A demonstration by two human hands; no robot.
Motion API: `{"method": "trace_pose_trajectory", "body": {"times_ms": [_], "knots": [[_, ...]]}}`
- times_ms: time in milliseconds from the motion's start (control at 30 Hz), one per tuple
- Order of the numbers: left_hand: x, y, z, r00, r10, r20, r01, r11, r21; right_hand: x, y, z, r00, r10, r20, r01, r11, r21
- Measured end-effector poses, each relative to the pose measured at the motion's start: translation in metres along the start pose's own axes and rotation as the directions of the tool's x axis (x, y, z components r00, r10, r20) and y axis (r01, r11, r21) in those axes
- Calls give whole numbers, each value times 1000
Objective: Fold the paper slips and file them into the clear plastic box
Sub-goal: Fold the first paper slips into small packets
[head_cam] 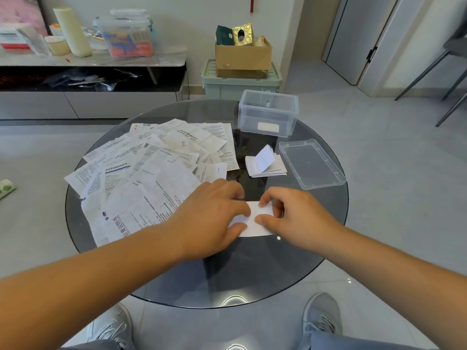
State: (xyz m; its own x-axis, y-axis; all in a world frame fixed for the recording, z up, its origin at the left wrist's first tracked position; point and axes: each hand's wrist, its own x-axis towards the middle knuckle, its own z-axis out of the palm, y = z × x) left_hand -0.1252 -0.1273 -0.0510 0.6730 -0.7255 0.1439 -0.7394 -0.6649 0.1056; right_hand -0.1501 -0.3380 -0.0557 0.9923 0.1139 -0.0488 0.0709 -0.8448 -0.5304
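Observation:
A small white folded paper slip [255, 224] lies on the round glass table [227, 279] in front of me. My left hand [212, 218] presses its left part flat with spread fingers. My right hand [295, 218] pinches the slip's right edge between thumb and forefinger. A wide spread of unfolded printed slips [151, 173] covers the table's left half. A short stack of folded slips [265, 162] lies in the middle right, its top one half open. The clear plastic box [267, 112] stands open at the table's far right, with its lid [312, 162] lying beside the stack.
Beyond the table are a green bin [240, 82] carrying a cardboard box [243, 56], and a low cabinet [88, 72] with clutter on top. Chair legs [434, 79] stand at the far right. My shoes show under the glass.

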Motion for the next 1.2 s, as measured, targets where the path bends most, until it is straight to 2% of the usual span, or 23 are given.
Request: {"method": "trace_pose_trajectory", "body": {"times_ms": [200,333,433,600,733,800,867,1133,1200], "knots": [[-10,-10,2,975,214,60,-221,964,150,-3,2,3,998,-58,4,58,997,-46],[-22,-14,-2,963,219,156,-242,959,145,-4,5,5,998,-67,-15,66,996,-62],[-25,-17,-9,954,186,236,-205,977,61,-6,5,5,998,-66,-5,66,996,-60],[-24,-17,-19,946,154,284,-122,984,-127,-9,7,4,998,-62,6,62,997,-49],[-4,-15,-24,969,5,248,64,960,-271,-8,6,3,998,-52,18,53,997,-50],[12,-13,-23,974,-84,209,133,963,-236,-6,5,1,998,-49,26,50,997,-55],[27,-9,-23,962,-146,230,193,960,-202,-6,4,0,998,-48,39,50,997,-56],[64,-1,-27,866,-197,460,298,941,-158,-5,4,-3,997,-52,54,54,998,-39],[66,0,-28,851,-210,482,320,935,-156,-4,5,-4,996,-55,70,58,998,-35]]}}
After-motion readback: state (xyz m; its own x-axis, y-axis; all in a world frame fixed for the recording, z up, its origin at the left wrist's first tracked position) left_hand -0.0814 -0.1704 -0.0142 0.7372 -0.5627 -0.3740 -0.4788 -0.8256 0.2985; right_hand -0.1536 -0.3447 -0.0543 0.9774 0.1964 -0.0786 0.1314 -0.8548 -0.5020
